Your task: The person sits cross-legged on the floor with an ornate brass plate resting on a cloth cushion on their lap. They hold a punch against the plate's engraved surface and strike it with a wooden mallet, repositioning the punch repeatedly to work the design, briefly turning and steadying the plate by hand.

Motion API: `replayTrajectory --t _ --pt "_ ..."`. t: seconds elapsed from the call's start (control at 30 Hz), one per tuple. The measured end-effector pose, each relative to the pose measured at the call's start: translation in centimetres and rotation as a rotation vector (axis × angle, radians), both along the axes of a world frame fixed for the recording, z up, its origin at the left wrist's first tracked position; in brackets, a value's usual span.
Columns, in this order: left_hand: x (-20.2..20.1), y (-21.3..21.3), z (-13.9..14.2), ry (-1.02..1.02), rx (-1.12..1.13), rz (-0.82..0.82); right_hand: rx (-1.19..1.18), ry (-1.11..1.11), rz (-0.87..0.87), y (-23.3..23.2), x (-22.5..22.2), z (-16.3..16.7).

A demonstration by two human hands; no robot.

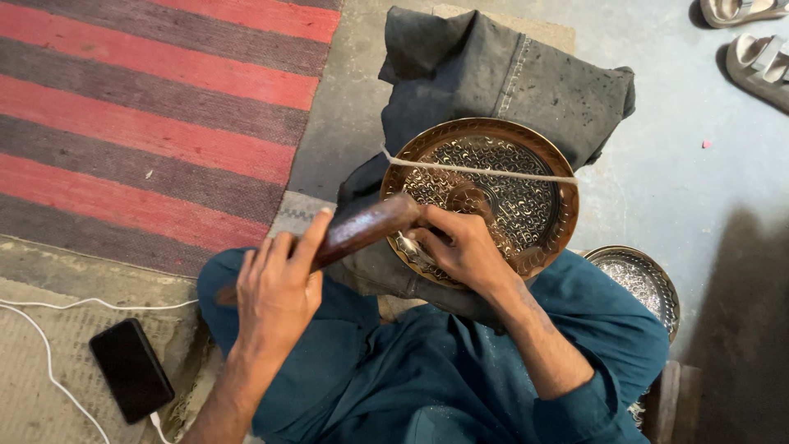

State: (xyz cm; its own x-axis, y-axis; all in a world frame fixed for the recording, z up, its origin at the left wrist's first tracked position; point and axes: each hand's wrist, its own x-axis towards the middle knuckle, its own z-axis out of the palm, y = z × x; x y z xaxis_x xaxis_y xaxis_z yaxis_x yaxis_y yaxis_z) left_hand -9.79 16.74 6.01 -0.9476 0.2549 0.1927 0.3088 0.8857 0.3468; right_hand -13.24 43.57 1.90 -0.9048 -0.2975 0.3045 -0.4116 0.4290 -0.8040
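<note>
A round brass plate [526,205] with fine engraved patterning rests tilted on a dark folded cloth [509,82] in front of my lap. A pale string [493,171] stretches across the plate's upper part. My left hand [275,292] grips a dark wooden mallet [366,226], whose head lies at the plate's left rim. My right hand [460,247] rests on the plate's lower left, fingers pinched around a small metal tool that is mostly hidden under them.
A second engraved plate [637,284] lies by my right knee. A black phone [131,370] with a white cable [49,362] lies on a mat at lower left. A red-and-grey striped rug [148,123] covers the left. Sandals [760,62] sit top right on the grey floor.
</note>
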Motion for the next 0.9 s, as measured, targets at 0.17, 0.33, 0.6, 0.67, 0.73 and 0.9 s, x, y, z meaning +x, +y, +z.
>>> replayTrajectory --t 0.17,0.33,0.6,0.67,0.73,0.9 --pt "-0.3 -0.2 -0.2 0.059 -0.168 -0.014 -0.005 -0.031 -0.007 0.2 0.1 -0.4" --pt "-0.5 -0.5 -0.3 0.099 0.014 -0.041 0.012 -0.034 -0.020 0.2 0.0 -0.6" --pt "-0.1 -0.4 -0.6 -0.039 -0.048 0.068 -0.053 -0.004 -0.062 -0.4 0.3 0.0" --pt "0.1 -1.1 -0.9 -0.067 0.115 0.079 -0.166 -0.090 -0.127 -0.4 0.5 0.5" --pt "0.8 -1.6 -1.6 0.012 0.332 0.030 -0.331 -0.259 -0.214 0.1 0.7 1.2" --pt "4.9 -1.8 -4.7 -0.304 0.637 0.312 -0.223 -0.186 -0.082 0.6 0.5 2.1"
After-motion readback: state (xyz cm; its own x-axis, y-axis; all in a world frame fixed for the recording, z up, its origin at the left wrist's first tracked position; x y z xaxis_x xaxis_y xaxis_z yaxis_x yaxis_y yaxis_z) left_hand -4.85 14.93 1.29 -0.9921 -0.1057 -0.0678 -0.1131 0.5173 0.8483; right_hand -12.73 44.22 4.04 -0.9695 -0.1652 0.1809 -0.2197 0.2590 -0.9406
